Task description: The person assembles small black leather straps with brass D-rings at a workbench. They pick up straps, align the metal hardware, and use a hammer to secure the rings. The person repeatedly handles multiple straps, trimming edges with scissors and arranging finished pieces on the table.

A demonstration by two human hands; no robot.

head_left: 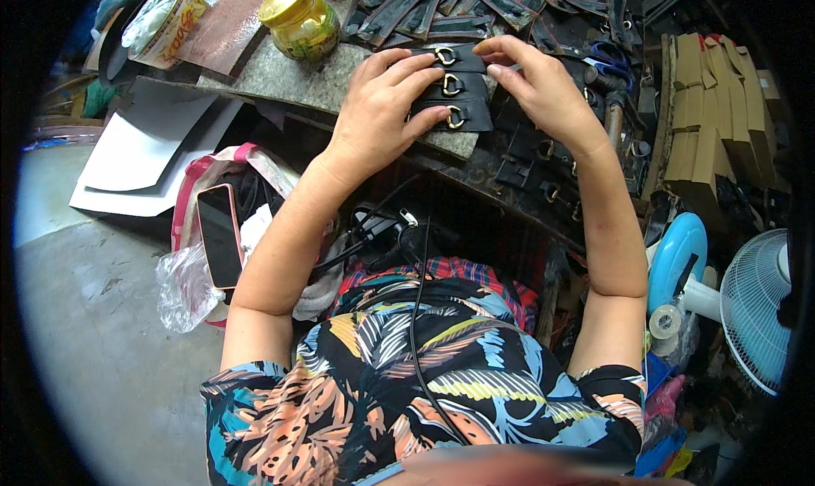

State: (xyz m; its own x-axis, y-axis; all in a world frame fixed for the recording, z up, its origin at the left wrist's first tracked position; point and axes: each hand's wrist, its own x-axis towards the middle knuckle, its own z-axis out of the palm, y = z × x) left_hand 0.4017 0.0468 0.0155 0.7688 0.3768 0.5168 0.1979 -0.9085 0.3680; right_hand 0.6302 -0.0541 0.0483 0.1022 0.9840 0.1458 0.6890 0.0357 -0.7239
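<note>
Several black leather straps with gold D-rings lie side by side on a stone slab point(297, 83) at the bench's front edge. My left hand point(382, 104) rests over their left ends, its fingers spread and lying flat, the thumb by the nearest D-ring point(456, 117). The middle strap point(475, 85) and the nearest strap point(477, 117) stick out to the right of it. By the right end of the farthest strap point(465, 59) is my right hand point(535, 83), its fingers bent and slightly apart, with nothing seen between them.
Behind the straps lies a pile of dark strips point(441, 11). A yellow-lidded jar point(299, 23) stands at the left; blue-handled scissors point(609, 57) and a hammer point(613, 104) lie right. Farther right are cardboard pieces point(700, 138) and a fan point(755, 308). A phone point(219, 235) sits lower left.
</note>
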